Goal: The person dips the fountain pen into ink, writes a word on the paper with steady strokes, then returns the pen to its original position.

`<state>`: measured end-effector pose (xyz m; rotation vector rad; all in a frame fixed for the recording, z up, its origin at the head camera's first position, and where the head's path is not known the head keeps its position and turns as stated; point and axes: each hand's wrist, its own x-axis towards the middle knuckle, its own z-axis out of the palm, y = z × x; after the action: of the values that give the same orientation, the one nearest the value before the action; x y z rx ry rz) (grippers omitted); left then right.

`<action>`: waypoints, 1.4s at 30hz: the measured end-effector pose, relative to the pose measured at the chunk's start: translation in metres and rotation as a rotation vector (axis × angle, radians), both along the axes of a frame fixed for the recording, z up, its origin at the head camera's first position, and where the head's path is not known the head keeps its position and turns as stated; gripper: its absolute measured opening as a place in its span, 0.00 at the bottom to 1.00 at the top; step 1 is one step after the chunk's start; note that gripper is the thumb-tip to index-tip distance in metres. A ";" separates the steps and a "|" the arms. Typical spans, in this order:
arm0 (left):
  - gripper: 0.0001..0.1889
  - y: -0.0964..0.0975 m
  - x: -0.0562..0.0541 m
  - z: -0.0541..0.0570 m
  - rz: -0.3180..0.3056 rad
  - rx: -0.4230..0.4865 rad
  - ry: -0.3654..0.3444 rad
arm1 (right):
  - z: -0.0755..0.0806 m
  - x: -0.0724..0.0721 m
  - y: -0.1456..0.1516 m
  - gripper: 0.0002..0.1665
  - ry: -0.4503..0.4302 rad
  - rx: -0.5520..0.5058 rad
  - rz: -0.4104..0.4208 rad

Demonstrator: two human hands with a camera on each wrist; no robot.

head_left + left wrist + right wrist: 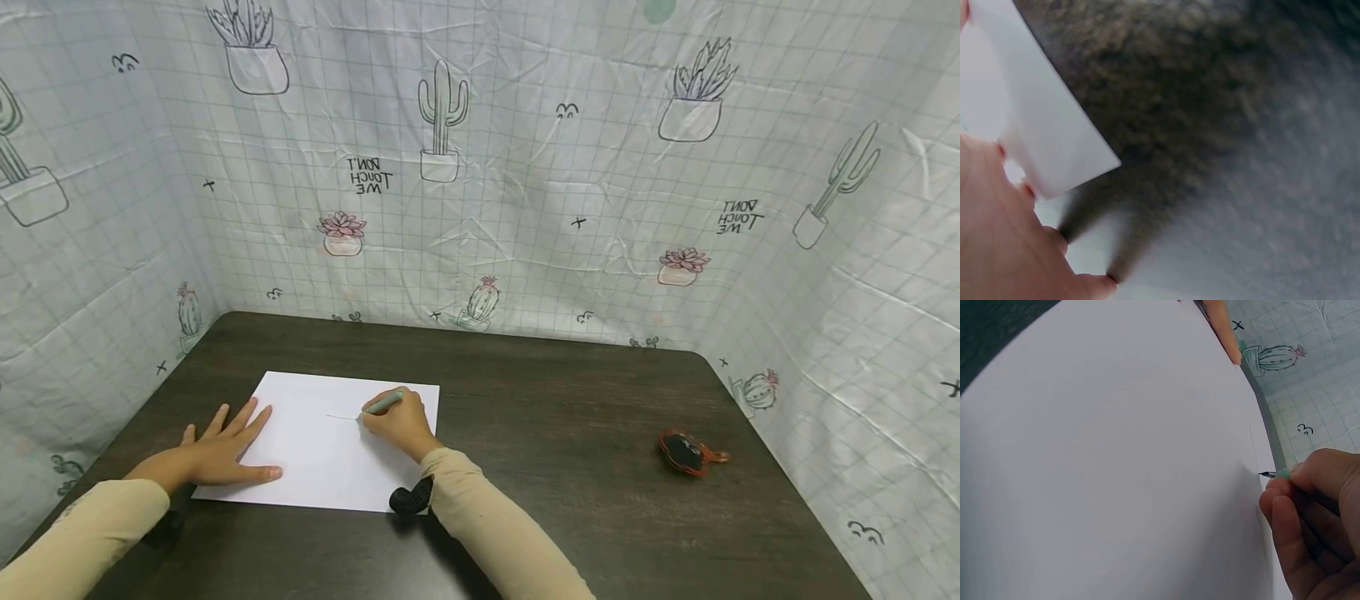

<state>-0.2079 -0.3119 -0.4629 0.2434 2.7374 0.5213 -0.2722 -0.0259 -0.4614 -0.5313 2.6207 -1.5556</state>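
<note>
A white sheet of paper [315, 458] lies on the dark table. My right hand [401, 423] pinches a green pen [386, 402] over the sheet's upper right part. In the right wrist view the pen's dark tip [1266, 474] meets the paper at the end of a thin drawn line [1252, 440]. That short line [340, 416] runs left from the pen in the head view. My left hand [221, 450] rests with spread fingers across the sheet's left edge, some fingers on the paper and some on the table. The left wrist view shows this hand [1004, 237] beside a paper corner.
An orange-red object with a dark centre [684, 452] and a short handle lies on the table [555, 433] at the right. A curtain [517, 167] printed with cacti hangs behind the table and along both sides. Black wrist gear [411, 498] sits below the right wrist.
</note>
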 end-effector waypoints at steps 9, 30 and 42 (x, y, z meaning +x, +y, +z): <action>0.57 0.000 0.000 0.000 -0.004 0.012 0.001 | -0.001 0.000 0.006 0.03 -0.005 -0.002 -0.017; 0.59 -0.006 -0.005 -0.012 0.006 0.016 0.015 | -0.004 0.001 0.006 0.03 -0.032 -0.132 -0.030; 0.57 0.001 0.002 0.000 -0.004 0.017 0.004 | -0.010 -0.008 -0.012 0.02 -0.070 -0.270 -0.108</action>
<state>-0.2062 -0.3111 -0.4631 0.2546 2.7368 0.5444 -0.2802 -0.0382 -0.4712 -0.3446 2.4406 -1.9380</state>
